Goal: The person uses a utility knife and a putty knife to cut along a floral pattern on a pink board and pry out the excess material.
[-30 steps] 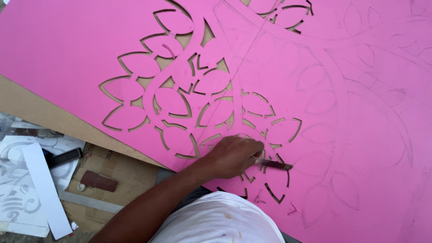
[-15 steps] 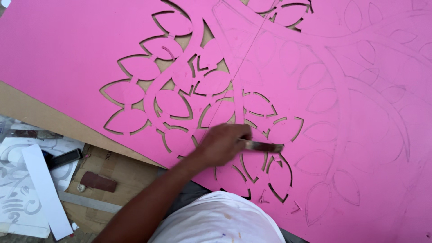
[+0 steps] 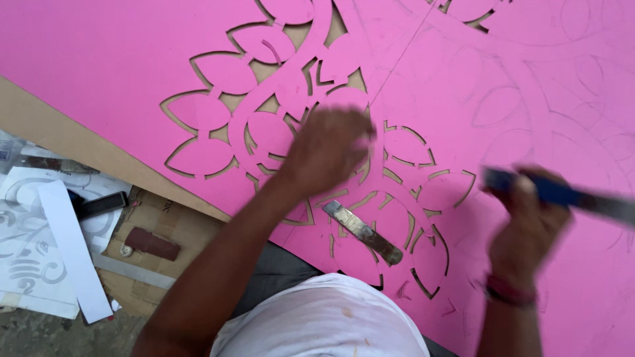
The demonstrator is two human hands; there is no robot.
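My left hand [image 3: 329,153] is blurred, palm down, fingers loosely curled, forearm bare and running in from the lower left. My right hand [image 3: 529,221] is raised, also blurred, fist closed round a blue-handled tool, a reddish band at the wrist, forearm rising from the bottom edge.

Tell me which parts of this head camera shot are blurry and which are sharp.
In the head view, both hands smear with motion blur: the left hand over the cut leaves, and the right hand with its blue-handled tool. The pink sheet and the flat metal blade lying on it stay sharp; lighting is soft and even, without glare.
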